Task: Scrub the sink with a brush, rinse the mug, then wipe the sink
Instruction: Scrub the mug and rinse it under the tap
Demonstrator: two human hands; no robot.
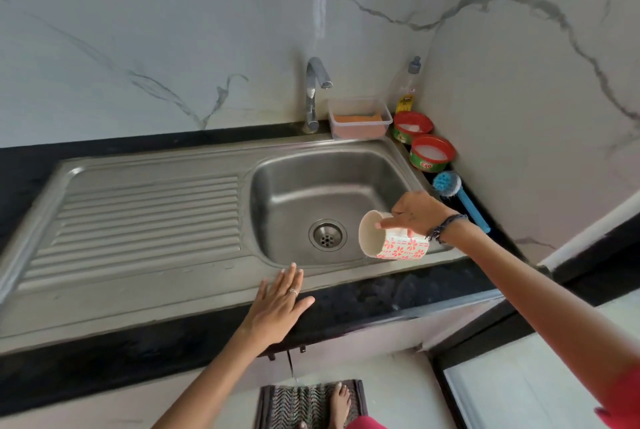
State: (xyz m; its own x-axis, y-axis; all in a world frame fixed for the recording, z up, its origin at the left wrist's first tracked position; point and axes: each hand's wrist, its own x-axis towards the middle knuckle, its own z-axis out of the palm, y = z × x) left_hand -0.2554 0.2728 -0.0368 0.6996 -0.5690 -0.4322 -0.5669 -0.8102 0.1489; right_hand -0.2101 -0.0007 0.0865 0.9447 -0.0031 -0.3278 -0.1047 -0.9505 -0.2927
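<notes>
One mug point(394, 238), tipped sideways over the sink point(311, 193) basin's right edge, is pinched at its rim by the right hand point(420, 212). The left hand point(280, 304) lies spread flat on the bench point(398, 290) front. One blue brush point(457, 196) and two red tubs point(422, 143) line the right wall; the basin is bare.

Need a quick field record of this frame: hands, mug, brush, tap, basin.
left hand: open, flat on the sink's front rim
right hand: gripping the mug
mug: tipped on its side over the basin, mouth facing left
brush: lying on the counter right of the sink, untouched
tap: no water visible
basin: no objects inside
</notes>
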